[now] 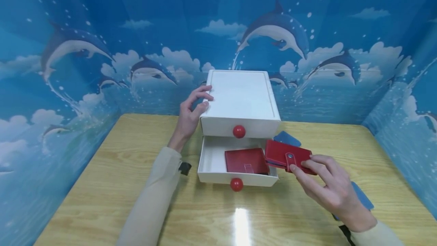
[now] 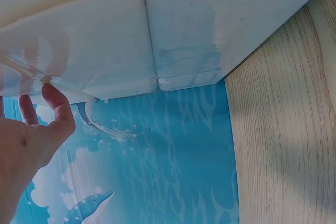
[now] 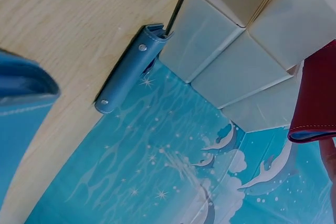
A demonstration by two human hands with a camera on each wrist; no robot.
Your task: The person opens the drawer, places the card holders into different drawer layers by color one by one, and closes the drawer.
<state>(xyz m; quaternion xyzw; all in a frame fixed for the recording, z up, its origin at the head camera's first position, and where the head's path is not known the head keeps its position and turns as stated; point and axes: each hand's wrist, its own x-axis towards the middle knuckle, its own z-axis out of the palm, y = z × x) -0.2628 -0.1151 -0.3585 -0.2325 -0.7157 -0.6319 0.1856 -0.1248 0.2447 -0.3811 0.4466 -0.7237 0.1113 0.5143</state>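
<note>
My right hand [image 1: 336, 189] pinches a red wallet [image 1: 285, 154] with a snap strap between thumb and fingers. The wallet hovers at the right side of the pulled-out lower drawer [image 1: 211, 162]. Another red wallet [image 1: 244, 160] lies flat inside that drawer. The right wrist view catches the held wallet [image 3: 317, 98] at its right edge, beside the white box. My left hand [image 1: 191, 115] rests against the left side of the white drawer box [image 1: 242, 94], fingertips at its top edge. In the left wrist view, the left hand's [image 2: 37, 140] fingers touch the box wall.
A blue wallet [image 1: 287, 139] lies right of the box, partly behind the held wallet. Another blue wallet [image 1: 362, 196] is on the wooden table [image 1: 143, 185], partly hidden by the right hand. The upper drawer with its red knob [image 1: 239, 131] is closed. A dolphin-print curtain surrounds the table.
</note>
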